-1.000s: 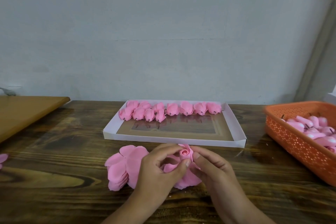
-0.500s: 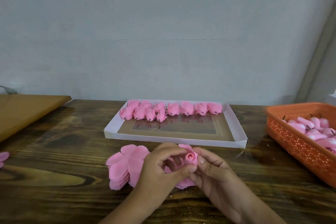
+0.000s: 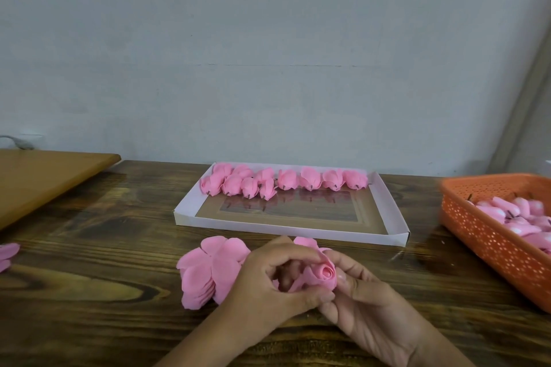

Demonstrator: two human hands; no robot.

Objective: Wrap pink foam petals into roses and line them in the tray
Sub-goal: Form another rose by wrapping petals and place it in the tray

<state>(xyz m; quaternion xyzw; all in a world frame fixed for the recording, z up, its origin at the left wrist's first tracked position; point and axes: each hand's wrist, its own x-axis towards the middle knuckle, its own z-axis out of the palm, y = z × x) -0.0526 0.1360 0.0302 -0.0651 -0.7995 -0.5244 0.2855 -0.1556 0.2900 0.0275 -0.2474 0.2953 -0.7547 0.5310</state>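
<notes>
Head view shows my left hand [image 3: 268, 286] and my right hand [image 3: 366, 307] meeting over the wooden surface [image 3: 89, 292], both curled round a half-made rose [image 3: 323, 274]; my left thumb and fingers pinch it low on one side, while my right fingers cup it from the other, its rolled pink centre facing up between them; I judge I am mid-wrap, with the core formed and outer petals yet to be folded round it. Just left of my left hand lies a stack of loose pink foam petals [image 3: 208, 271], touching the surface; the next move, I think, calls for keeping the base pinched so the roll does not spring open while another petal is drawn round. Beyond my hands sits the white tray [image 3: 298, 232], its far edge lined with finished roses [image 3: 283, 180], the near part unfilled. At the right stands an orange basket [image 3: 483, 232] holding pink pieces; a lighter wooden board [image 3: 44, 176] lies at the far left, and a stray petal [image 3: 7, 255] pokes in at the left edge.
</notes>
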